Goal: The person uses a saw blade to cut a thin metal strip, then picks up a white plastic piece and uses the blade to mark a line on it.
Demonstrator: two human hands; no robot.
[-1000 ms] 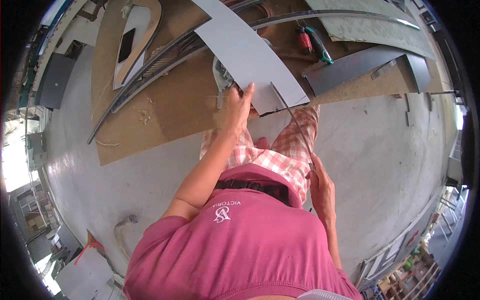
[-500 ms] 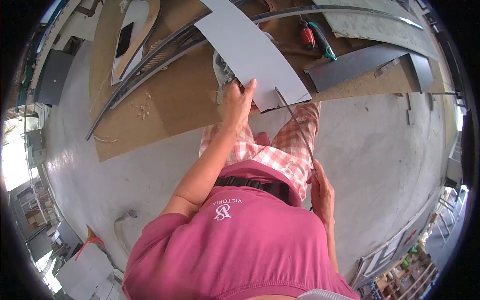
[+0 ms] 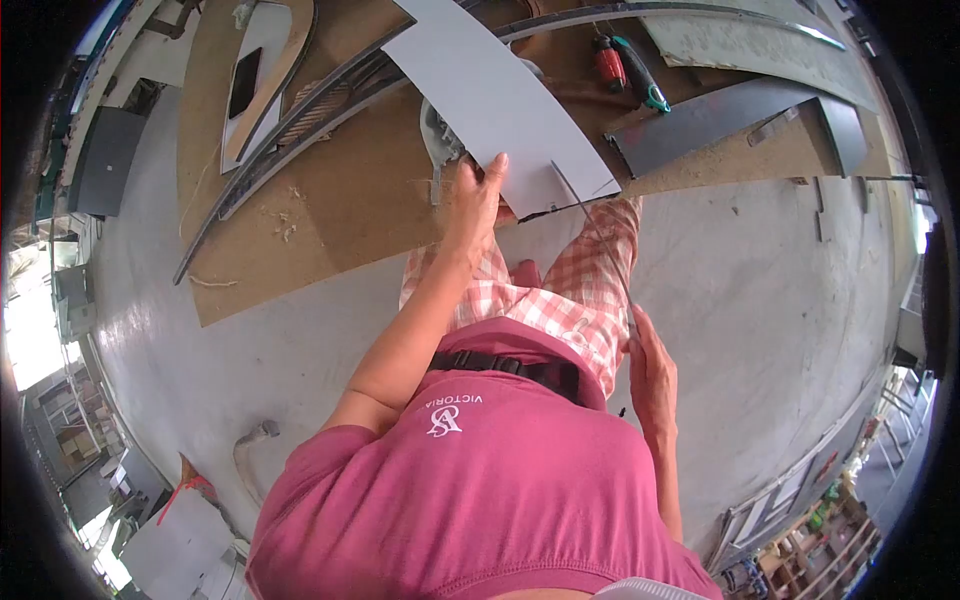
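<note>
A long white curved panel [image 3: 500, 95] lies across the workbench, its near end jutting over the front edge with a dark, rough rim. My left hand [image 3: 474, 210] is closed on the panel's left edge, thumb on top and fingers hidden underneath. Low beside my right thigh, my right hand [image 3: 652, 370] is wrapped round the lower end of a long thin metal tool [image 3: 600, 238]. The tool slants up and left, its far end over the panel's near end; it looks like a file, though its surface is blurred. A grey-green metal part [image 3: 440, 150] shows left of the panel.
On the brown workbench [image 3: 350, 210] lie a dark curved strip [image 3: 240, 190], a red-handled tool [image 3: 608, 65], a green-and-black-handled tool [image 3: 642, 75] and a dark grey panel [image 3: 710, 120]. A phone [image 3: 245, 82] rests at the far left. Grey floor [image 3: 760, 300] surrounds my legs.
My right hand and the thin tool have shifted slightly to the right. My left hand keeps its hold on the panel, and the whole view has moved a little.
</note>
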